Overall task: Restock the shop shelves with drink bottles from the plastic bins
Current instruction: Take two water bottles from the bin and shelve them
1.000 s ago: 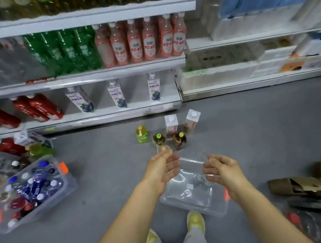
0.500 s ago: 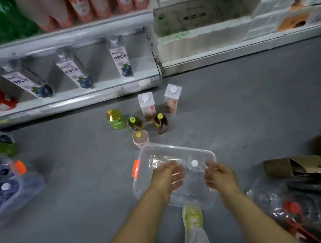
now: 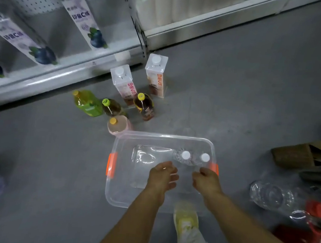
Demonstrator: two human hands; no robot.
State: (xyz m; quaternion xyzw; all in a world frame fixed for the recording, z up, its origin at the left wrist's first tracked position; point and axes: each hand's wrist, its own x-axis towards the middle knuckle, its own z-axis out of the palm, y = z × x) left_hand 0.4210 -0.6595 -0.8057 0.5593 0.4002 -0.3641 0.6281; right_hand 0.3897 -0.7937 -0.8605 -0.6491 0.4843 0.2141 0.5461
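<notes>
Left hand (image 3: 162,174), right hand (image 3: 207,180) lowered, clear rectangular bin (image 3: 116,194)

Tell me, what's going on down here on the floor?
A person reaches into a clear plastic bin on the shop floor, toward two clear white-capped bottles. The left hand looks empty; whether the right hand grips a bottle is unclear. Six drinks stand on the floor between the bin and the bottom shelf.
</notes>
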